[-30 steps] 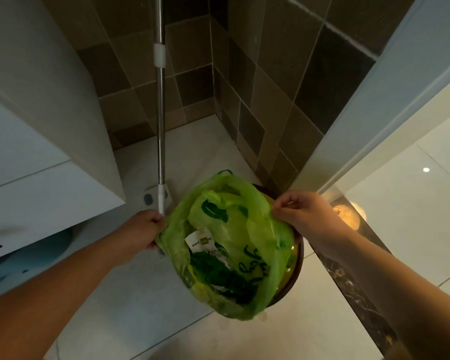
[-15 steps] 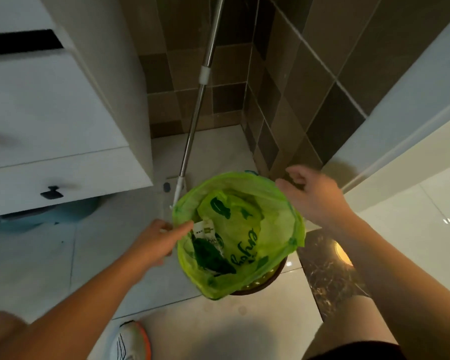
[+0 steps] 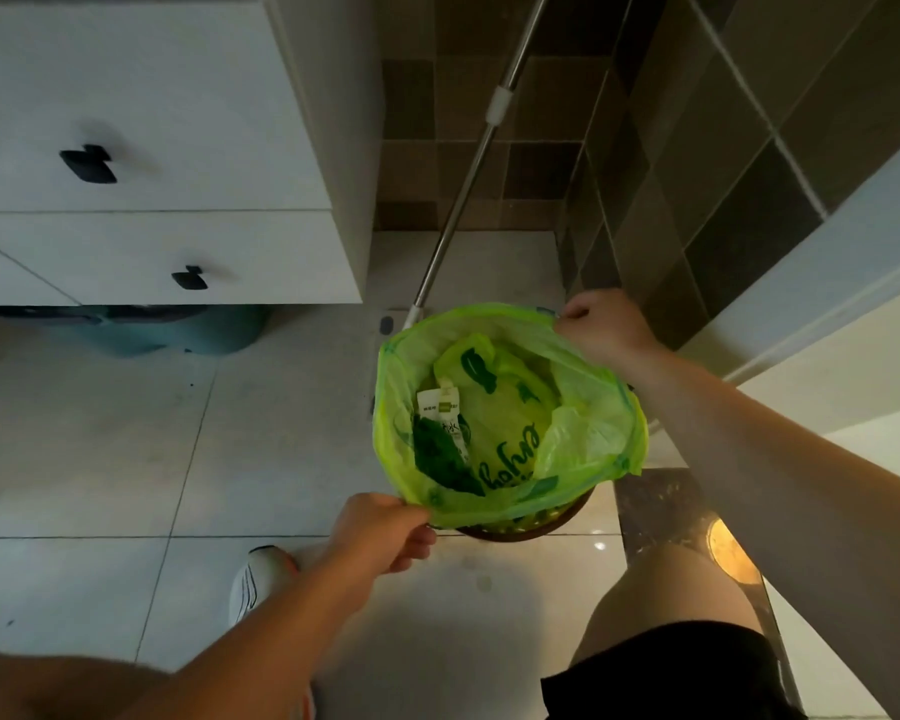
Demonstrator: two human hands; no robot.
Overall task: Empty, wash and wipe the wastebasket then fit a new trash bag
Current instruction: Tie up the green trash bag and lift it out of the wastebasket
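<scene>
1. I see the wastebasket (image 3: pixel 528 530) on the floor beside the white cabinet (image 3: pixel 152 148), nearly hidden under its green trash bag (image 3: pixel 510 413).
2. Bag mouth, bunched a second ago, now spread open; lifting it out looks imminent.
3. Left hand (image 3: pixel 380 532) has shifted to the near rim, fingers pinching film.
4. Right hand (image 3: pixel 601 330) pinches the far rim.

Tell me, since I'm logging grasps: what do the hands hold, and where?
Both hold the green trash bag by its rim: left hand near edge, right hand far edge.
</scene>
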